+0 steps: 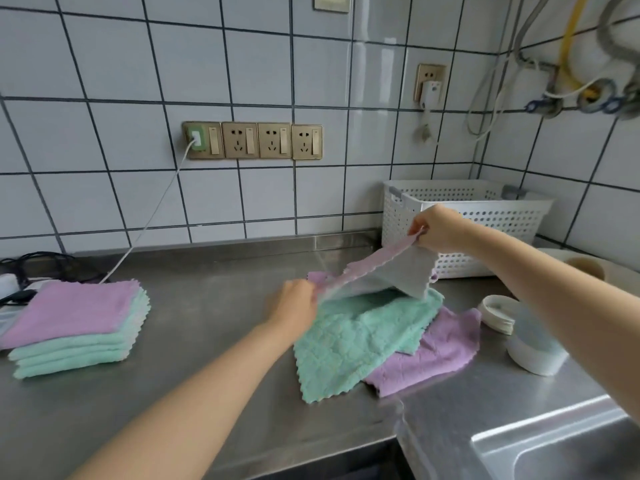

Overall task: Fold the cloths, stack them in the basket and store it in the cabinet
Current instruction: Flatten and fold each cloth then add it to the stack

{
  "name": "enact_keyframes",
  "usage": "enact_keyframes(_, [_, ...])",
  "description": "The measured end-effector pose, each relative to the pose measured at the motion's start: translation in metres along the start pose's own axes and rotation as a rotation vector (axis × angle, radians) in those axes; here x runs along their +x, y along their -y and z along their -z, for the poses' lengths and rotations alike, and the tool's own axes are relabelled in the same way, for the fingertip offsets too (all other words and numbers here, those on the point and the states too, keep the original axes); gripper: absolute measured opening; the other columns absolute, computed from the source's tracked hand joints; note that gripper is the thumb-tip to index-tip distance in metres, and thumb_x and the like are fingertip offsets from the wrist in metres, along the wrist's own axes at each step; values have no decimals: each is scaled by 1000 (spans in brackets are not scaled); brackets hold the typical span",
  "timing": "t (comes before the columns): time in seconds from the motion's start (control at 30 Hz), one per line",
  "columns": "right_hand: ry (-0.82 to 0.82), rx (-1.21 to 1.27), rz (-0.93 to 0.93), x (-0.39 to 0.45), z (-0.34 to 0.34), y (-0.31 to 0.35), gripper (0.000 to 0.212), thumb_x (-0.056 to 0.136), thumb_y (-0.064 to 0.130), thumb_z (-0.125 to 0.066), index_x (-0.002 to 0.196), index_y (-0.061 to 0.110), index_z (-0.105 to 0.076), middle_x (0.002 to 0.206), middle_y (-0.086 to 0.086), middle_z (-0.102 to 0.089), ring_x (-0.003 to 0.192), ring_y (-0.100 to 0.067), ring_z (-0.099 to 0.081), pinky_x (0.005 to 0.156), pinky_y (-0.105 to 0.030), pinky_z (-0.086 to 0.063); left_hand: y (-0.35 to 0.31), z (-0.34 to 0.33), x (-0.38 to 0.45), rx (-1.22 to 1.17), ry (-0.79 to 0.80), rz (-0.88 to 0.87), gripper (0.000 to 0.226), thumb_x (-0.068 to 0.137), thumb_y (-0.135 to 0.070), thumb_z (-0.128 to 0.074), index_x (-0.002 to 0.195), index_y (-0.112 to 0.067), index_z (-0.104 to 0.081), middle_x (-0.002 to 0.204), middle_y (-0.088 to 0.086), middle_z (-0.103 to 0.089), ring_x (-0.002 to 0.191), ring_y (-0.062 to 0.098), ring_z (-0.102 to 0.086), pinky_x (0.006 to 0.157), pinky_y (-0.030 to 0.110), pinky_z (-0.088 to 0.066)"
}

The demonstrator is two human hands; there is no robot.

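white basket (485,216) behind lifted cloth (391,268).

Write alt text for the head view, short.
Two bare hands, left hand and right hand, hold a pink-and-grey cloth stretched above loose green and purple cloths on a steel counter. A folded stack sits left; a white perforated basket stands behind right.

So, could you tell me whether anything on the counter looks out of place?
Nothing is spilled or damaged. The folded stack sits neatly, though its edges are slightly fanned. The loose cloths lie askew, simply unfolded yet.
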State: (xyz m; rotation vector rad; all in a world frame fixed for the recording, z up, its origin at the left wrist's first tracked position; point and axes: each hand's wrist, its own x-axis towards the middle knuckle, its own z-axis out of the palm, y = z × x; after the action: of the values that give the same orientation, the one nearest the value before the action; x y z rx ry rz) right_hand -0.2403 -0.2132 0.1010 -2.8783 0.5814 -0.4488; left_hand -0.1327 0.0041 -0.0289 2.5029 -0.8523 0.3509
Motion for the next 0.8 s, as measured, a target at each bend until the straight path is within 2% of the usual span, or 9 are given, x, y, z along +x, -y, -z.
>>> enact_keyframes(0.07, [-49, 42, -33, 3, 10, -3, 17, 89, 9, -58, 102, 8, -70, 93, -9, -67, 74, -20, -56, 66, -27, -43, 11, 28, 15, -103, -129, 4, 19, 87, -14, -49, 82, -19, -67, 92, 10, -72, 89, 35, -66, 69, 39, -53])
enact_keyframes(0.2, [-331, 504, 8, 3, 31, 7, 15, 91, 6, -56, 99, 7, -68, 84, -12, -63, 64, -18, -52, 53, -24, -44, 8, 95, 30, -381, -327, -97, 26, 88, -3, -56, 101, -16, -74, 94, 0, -73, 87, 19, -66, 68, 22, -45])
enact_keyframes(0.27, [-368, 733, 51, -3, 40, 15, 12, 91, 5, -55, 90, 10, -67, 78, -7, -61, 70, -18, -55, 64, -26, -49, 6, 124, 32, -558, -352, -80, 25, 87, 1, -58, 106, -10, -71, 96, -4, -68, 89, 12, -63, 66, 7, -45])
enact_keyframes(0.33, [-327, 950, 54, -10, 46, 23, 16, 92, 6, -56, 84, 16, -66, 85, -5, -63, 86, -22, -61, 80, -33, -54, 9, 150, 27, -715, -369, -55, 23, 85, -1, -64, 105, -10, -71, 97, -5, -68, 86, 4, -62, 67, 3, -44])
enact_keyframes(0.4, [-236, 1113, 62, -17, 49, 31, 13, 92, 8, -58, 88, 16, -67, 95, -9, -65, 94, -24, -65, 83, -38, -56, 17, 171, 17, -880, -384, -27, 16, 82, -5, -69, 95, -15, -73, 91, -9, -72, 86, 3, -65, 72, 11, -49])
enact_keyframes(0.47, [-114, 1246, 81, -22, 49, 37, 5, 88, 11, -63, 92, 10, -66, 98, -12, -66, 90, -24, -67, 80, -39, -58, 27, 189, 4, -1006, -390, 30, 9, 81, -10, -71, 87, -16, -72, 86, -10, -73, 84, 4, -68, 70, 16, -50])
enact_keyframes(0.6, [159, 1376, 145, -29, 41, 55, 21, 79, 20, -66, 91, 4, -64, 79, -6, -69, 67, -15, -66, 60, -26, -58, 53, 215, -28, -1217, -282, 178, 7, 82, -17, -69, 88, -13, -69, 84, 2, -75, 75, 15, -72, 66, 28, -58])
enact_keyframes(0.67, [213, 1438, 153, -30, 31, 68, 13, 82, 17, -63, 86, 4, -64, 71, -4, -69, 58, -12, -64, 51, -22, -53, 69, 221, -41, -1198, -210, 220, 16, 78, -23, -69, 89, -12, -68, 80, 2, -75, 71, 16, -72, 62, 29, -59])
enact_keyframes(0.8, [273, 1374, 78, -26, -8, 88, 16, 74, 22, -71, 78, 6, -68, 71, -5, -68, 59, -13, -64, 54, -23, -54, 113, 215, -57, -1082, -193, 367, 14, 79, -17, -71, 89, -9, -69, 86, 7, -75, 69, 15, -71, 62, 27, -58])
